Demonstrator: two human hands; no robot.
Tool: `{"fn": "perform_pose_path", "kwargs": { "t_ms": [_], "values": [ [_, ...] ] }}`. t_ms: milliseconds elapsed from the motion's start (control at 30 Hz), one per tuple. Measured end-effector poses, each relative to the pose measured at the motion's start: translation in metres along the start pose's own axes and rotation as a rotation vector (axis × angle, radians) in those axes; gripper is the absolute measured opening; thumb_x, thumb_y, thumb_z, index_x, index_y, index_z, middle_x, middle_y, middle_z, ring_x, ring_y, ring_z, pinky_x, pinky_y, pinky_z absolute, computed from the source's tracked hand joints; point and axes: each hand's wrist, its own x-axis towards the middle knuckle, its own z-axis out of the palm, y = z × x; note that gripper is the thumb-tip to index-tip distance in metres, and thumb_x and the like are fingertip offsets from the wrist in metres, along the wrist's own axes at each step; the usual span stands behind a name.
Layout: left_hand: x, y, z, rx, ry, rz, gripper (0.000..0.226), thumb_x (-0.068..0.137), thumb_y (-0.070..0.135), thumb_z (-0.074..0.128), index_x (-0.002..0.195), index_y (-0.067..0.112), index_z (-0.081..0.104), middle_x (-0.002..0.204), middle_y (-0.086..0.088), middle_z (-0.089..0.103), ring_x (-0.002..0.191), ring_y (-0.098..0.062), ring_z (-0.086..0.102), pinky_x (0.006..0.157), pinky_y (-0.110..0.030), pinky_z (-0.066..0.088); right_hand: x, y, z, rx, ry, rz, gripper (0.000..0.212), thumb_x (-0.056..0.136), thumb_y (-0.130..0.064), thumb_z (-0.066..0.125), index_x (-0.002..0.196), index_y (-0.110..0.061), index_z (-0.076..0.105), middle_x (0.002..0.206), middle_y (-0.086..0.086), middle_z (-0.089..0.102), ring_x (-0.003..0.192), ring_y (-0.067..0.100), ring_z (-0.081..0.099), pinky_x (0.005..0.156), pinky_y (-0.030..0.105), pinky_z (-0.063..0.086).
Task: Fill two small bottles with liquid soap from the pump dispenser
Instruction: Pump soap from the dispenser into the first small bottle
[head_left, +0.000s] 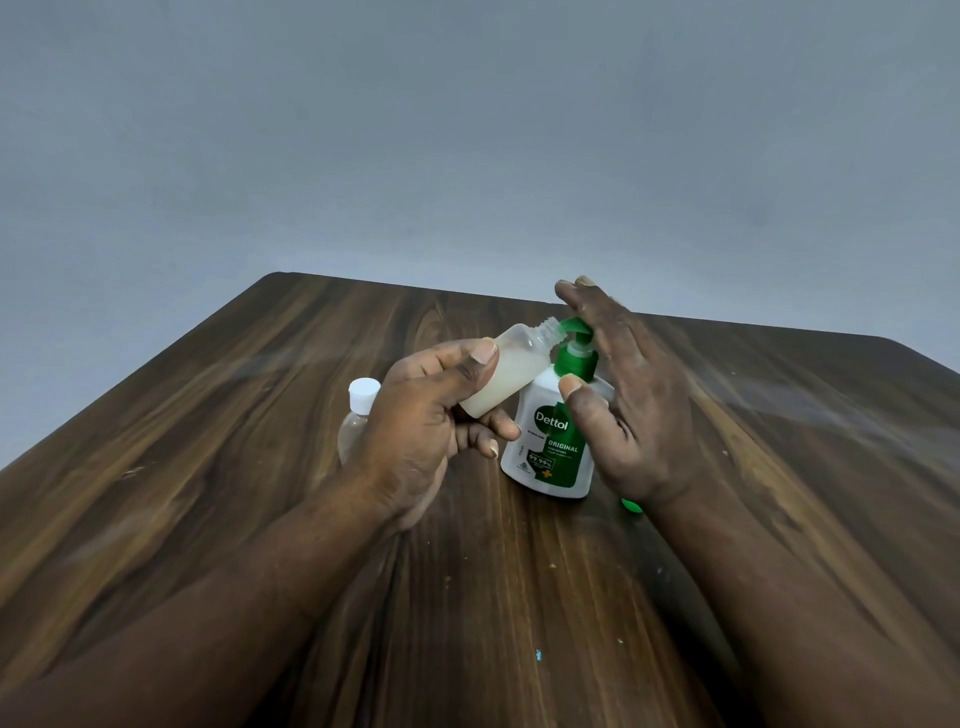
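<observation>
While the pump dispenser (550, 447) stands upright well inside the far and left edges of the wooden table (234, 415), wide bare board lies to either side and in front. The left hand (421, 415) grips a small uncapped bottle (511, 371), tilted, with its neck at the green spout and pale liquid in its lower part. The right hand (628, 395) lays straight fingers over the pump head, thumb against the collar. A second bottle (356, 421) (white cap on) shows behind the left hand. A green cap (632, 505) lies by the right wrist. The label reads "Dettol", "ORIGINAL", "99.99%".
</observation>
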Motion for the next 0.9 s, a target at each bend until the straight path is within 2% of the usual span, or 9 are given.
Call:
{"fn": "perform_pose_path", "kwargs": {
  "t_ms": [167,400,500,567,667,733,833,900],
  "values": [
    [-0.001,0.001,0.001,0.001,-0.001,0.006,0.049,0.090,0.034,0.062,0.120,-0.005,0.068,0.090,-0.011,0.074,0.059,-0.021,0.064,0.044,-0.022,0.049,0.001,0.000,-0.001,-0.026,-0.010,0.012,0.072,0.091,-0.042,0.050,0.156,-0.011,0.044,0.157,0.007,0.051,0.145,0.021,0.048,0.112,0.048,0.046],
    [-0.002,0.001,0.001,0.012,-0.003,0.012,0.048,0.091,0.034,0.062,0.120,-0.003,0.068,0.089,-0.010,0.075,0.059,-0.021,0.064,0.044,-0.023,0.049,-0.005,0.001,0.009,-0.006,0.081,0.003,0.070,0.093,-0.044,0.057,0.152,-0.007,0.049,0.147,0.007,0.059,0.134,0.022,0.058,0.102,0.047,0.052],
    [-0.001,0.001,0.001,0.009,-0.005,0.010,0.049,0.091,0.034,0.062,0.122,-0.004,0.067,0.090,-0.011,0.074,0.060,-0.021,0.064,0.045,-0.023,0.049,-0.005,0.001,0.005,0.030,0.059,0.032,0.068,0.096,-0.048,0.050,0.152,-0.010,0.050,0.146,0.005,0.060,0.133,0.020,0.058,0.102,0.047,0.052],
    [0.000,0.000,0.000,0.006,-0.006,0.006,0.050,0.091,0.034,0.062,0.123,-0.004,0.067,0.089,-0.011,0.074,0.060,-0.021,0.065,0.045,-0.023,0.049,-0.001,-0.001,-0.001,0.089,0.062,0.065,0.060,0.099,-0.046,0.045,0.148,-0.013,0.056,0.133,0.002,0.068,0.122,0.018,0.064,0.095,0.045,0.053],
    [0.000,0.000,0.000,-0.002,-0.018,0.000,0.047,0.091,0.033,0.061,0.121,-0.003,0.068,0.087,-0.010,0.075,0.060,-0.020,0.065,0.046,-0.023,0.049,0.010,-0.007,-0.010,0.319,0.084,0.179,0.048,0.104,-0.044,0.039,0.126,-0.018,0.073,0.112,-0.001,0.077,0.105,0.017,0.072,0.087,0.045,0.057],
    [0.000,-0.001,0.001,-0.003,-0.028,-0.002,0.045,0.091,0.033,0.061,0.119,0.000,0.069,0.086,-0.010,0.076,0.062,-0.020,0.066,0.047,-0.023,0.050,0.024,-0.012,-0.016,0.489,0.052,0.355,0.057,0.106,-0.052,0.035,0.109,-0.016,0.079,0.104,0.001,0.080,0.098,0.017,0.075,0.084,0.038,0.058],
    [0.000,-0.001,0.001,-0.009,-0.030,-0.004,0.044,0.090,0.034,0.061,0.118,0.001,0.069,0.085,-0.011,0.076,0.062,-0.020,0.066,0.047,-0.023,0.050,0.050,-0.014,-0.023,0.507,-0.063,0.547,0.074,0.107,-0.063,0.027,0.099,-0.013,0.081,0.093,0.006,0.081,0.083,0.018,0.076,0.067,0.023,0.055],
    [0.000,-0.002,0.001,-0.008,-0.027,0.001,0.045,0.090,0.034,0.062,0.119,0.001,0.069,0.088,-0.011,0.076,0.063,-0.020,0.066,0.048,-0.023,0.051,0.068,-0.014,-0.023,0.508,-0.100,0.649,0.066,0.109,-0.058,0.035,0.098,-0.011,0.080,0.090,0.011,0.080,0.073,0.019,0.073,0.057,0.022,0.052]
  ]
}}
